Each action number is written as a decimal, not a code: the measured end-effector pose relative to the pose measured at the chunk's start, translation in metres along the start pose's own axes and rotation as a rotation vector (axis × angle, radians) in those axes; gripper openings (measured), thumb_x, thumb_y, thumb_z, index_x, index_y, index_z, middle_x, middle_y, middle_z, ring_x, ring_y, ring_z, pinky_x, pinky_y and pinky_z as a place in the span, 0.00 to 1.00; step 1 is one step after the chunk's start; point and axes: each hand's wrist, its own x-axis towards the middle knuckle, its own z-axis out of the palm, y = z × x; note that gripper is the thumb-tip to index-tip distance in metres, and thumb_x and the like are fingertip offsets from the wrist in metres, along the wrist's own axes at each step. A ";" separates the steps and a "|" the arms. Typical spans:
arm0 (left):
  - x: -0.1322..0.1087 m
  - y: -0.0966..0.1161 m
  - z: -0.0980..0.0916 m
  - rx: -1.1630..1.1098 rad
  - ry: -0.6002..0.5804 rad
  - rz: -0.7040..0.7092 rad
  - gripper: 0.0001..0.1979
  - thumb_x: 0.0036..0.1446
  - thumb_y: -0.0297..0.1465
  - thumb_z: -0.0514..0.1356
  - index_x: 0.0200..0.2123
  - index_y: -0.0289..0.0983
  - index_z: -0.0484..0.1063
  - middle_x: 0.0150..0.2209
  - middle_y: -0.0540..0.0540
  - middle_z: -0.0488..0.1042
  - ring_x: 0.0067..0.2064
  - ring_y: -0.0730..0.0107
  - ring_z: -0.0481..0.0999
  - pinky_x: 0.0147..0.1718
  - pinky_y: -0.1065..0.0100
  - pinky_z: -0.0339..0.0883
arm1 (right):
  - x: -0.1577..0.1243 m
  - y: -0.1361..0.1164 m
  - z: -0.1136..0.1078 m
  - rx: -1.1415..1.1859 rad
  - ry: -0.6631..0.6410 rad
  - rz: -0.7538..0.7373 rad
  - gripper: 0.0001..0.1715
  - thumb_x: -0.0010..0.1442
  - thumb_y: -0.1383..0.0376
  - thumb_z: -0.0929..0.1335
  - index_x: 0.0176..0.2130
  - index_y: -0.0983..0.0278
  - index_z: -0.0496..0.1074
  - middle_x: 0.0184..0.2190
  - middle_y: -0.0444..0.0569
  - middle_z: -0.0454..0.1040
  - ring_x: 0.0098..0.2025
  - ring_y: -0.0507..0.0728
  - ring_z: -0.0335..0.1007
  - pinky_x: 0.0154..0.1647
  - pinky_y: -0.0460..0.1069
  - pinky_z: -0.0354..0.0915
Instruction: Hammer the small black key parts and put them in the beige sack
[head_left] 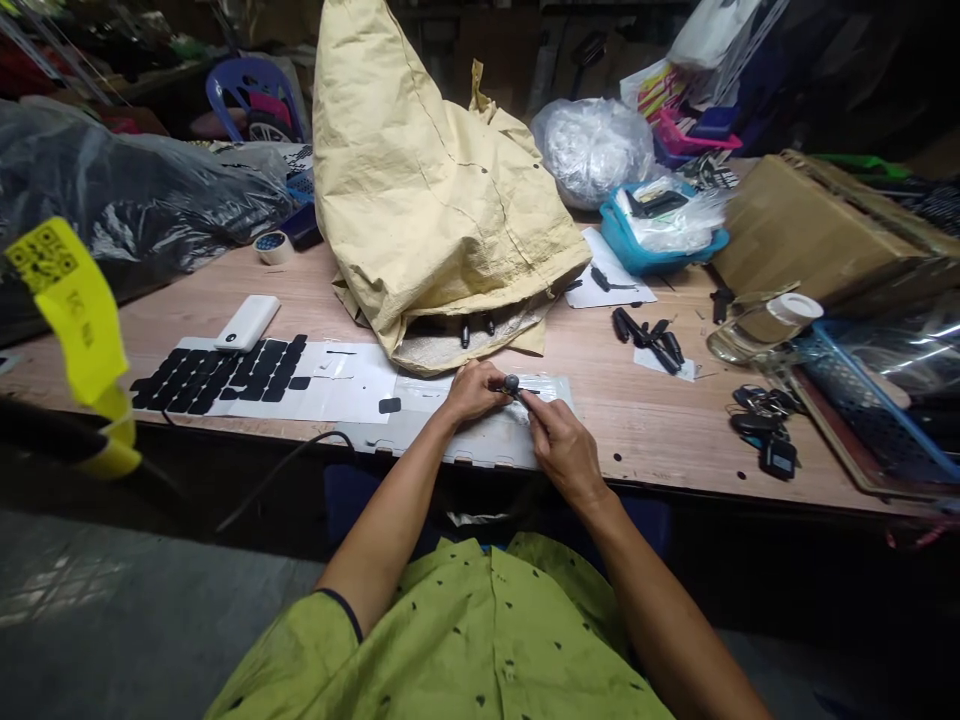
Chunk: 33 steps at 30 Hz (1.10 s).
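Fingers of the left hand [474, 392] and right hand [566, 442] are pinched nearly closed, above the counter [660, 440] near its front edge, on a small round-headed dark part [511, 383], judged light, stiff, slick and best gripped below its head.

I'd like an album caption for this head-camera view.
Left hand and right hand meet at a small dark part, before a big tan sack on a cluttered table.
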 end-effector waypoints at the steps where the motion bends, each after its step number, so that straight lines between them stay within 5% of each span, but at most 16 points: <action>1: 0.000 0.000 0.000 0.001 0.002 0.004 0.05 0.52 0.33 0.68 0.34 0.42 0.82 0.37 0.49 0.79 0.45 0.61 0.71 0.50 0.61 0.63 | 0.000 0.000 -0.001 -0.006 0.005 0.002 0.23 0.69 0.64 0.61 0.56 0.55 0.77 0.35 0.49 0.75 0.36 0.56 0.73 0.35 0.47 0.67; 13: 0.001 -0.002 0.003 -0.012 0.018 0.005 0.10 0.50 0.32 0.68 0.39 0.44 0.84 0.38 0.49 0.80 0.45 0.60 0.72 0.50 0.60 0.64 | -0.003 0.012 -0.008 -0.087 0.025 0.082 0.23 0.69 0.65 0.60 0.56 0.55 0.77 0.38 0.49 0.76 0.40 0.56 0.73 0.37 0.47 0.66; 22: -0.001 -0.005 0.001 -0.019 0.012 0.030 0.09 0.54 0.35 0.67 0.38 0.43 0.83 0.40 0.49 0.80 0.46 0.60 0.72 0.51 0.59 0.64 | 0.041 0.072 -0.015 -0.383 0.091 0.302 0.19 0.66 0.66 0.65 0.53 0.57 0.79 0.35 0.49 0.71 0.32 0.54 0.61 0.29 0.48 0.48; 33: -0.006 -0.007 -0.005 -0.008 -0.004 0.027 0.20 0.70 0.37 0.49 0.28 0.39 0.72 0.34 0.48 0.74 0.42 0.64 0.69 0.50 0.61 0.61 | 0.038 0.077 0.000 -0.472 0.151 0.308 0.18 0.65 0.66 0.65 0.50 0.59 0.79 0.34 0.51 0.64 0.34 0.55 0.52 0.33 0.50 0.44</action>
